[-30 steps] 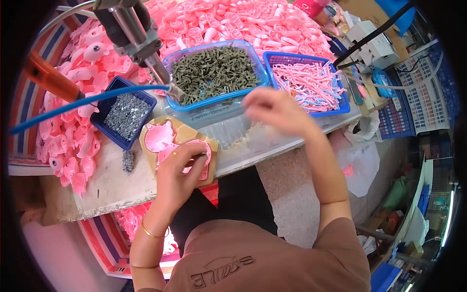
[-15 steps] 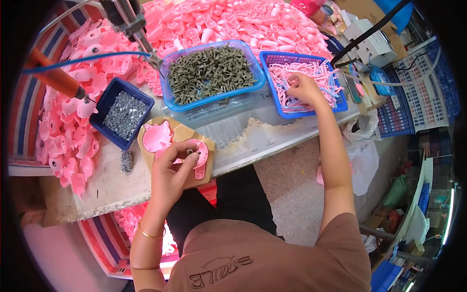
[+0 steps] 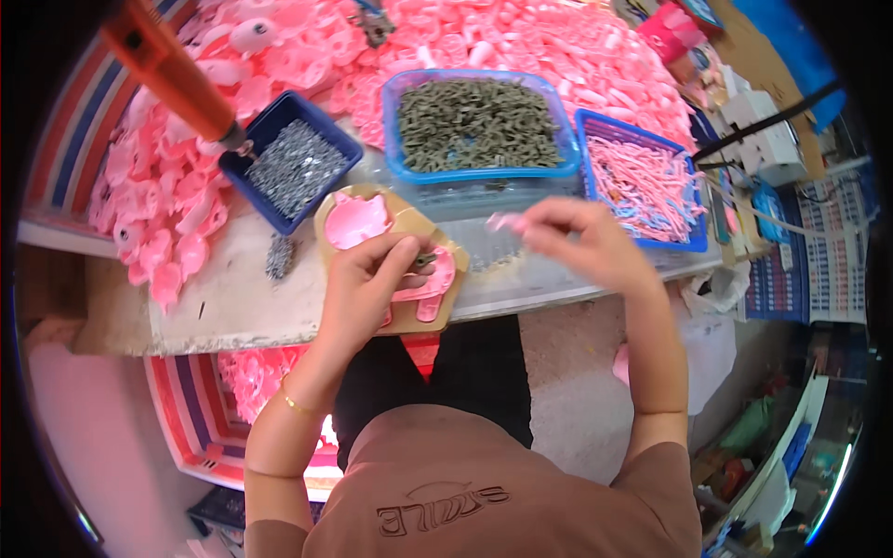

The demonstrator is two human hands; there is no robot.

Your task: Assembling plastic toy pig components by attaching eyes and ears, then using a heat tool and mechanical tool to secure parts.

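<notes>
My left hand (image 3: 372,284) is over a tan fixture block (image 3: 409,219), thumb and fingers pinched on a small grey-green part (image 3: 424,261). It looks like the pieces heaped in the light-blue tub (image 3: 394,166). Beneath these fingers a pink shell half (image 3: 445,275) lies in the block, partly hidden. Another rounded pink shell half (image 3: 358,221) sits at the block's far left. My right hand (image 3: 588,244) is in the air right of the block, closed on a small pink stick-like piece (image 3: 507,222), blurred by motion. The blue basket (image 3: 693,244) behind it holds similar pink and pale-blue pieces.
At left, an orange power screwdriver (image 3: 177,73) hangs over a dark-blue bin (image 3: 346,149) of small screws. A little screw pile (image 3: 279,258) lies beside the bin. Pink shells (image 3: 177,205) heap across the table's back and left. A black rod (image 3: 772,121) slants over the right side.
My right hand has left the basket and come toward the block with a pink piece. The left hand keeps its pinch over the block. The whole view has shifted.
</notes>
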